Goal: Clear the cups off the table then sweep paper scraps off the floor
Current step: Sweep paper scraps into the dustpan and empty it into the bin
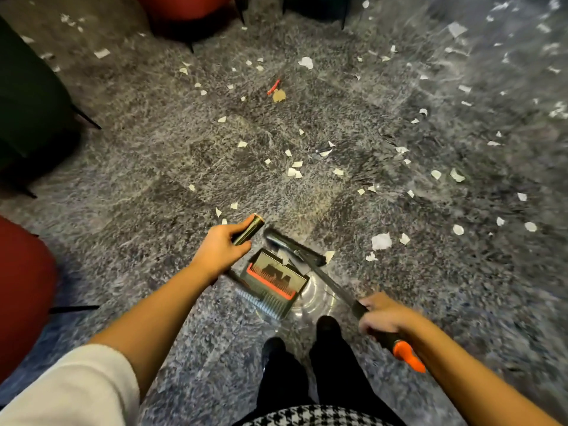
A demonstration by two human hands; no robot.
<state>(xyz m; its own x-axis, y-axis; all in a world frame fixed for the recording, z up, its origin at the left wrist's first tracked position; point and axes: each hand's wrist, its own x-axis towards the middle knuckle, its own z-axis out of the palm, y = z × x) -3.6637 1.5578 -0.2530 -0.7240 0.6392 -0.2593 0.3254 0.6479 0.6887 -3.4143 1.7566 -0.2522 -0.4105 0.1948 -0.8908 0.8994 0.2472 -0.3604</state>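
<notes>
Everywhere white paper scraps (381,241) dot the speckled floor (172,155). Our broom (295,247) meets the mouth of the dustpan (273,278) just ahead of our shoes (327,325); our right hand (384,312) grips the broom's handle, and our left hand (221,247) grips the dustpan's.

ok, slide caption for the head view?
Left hand holds dustpan handle, right hand grips the broom, paper scraps litter the floor.
</notes>
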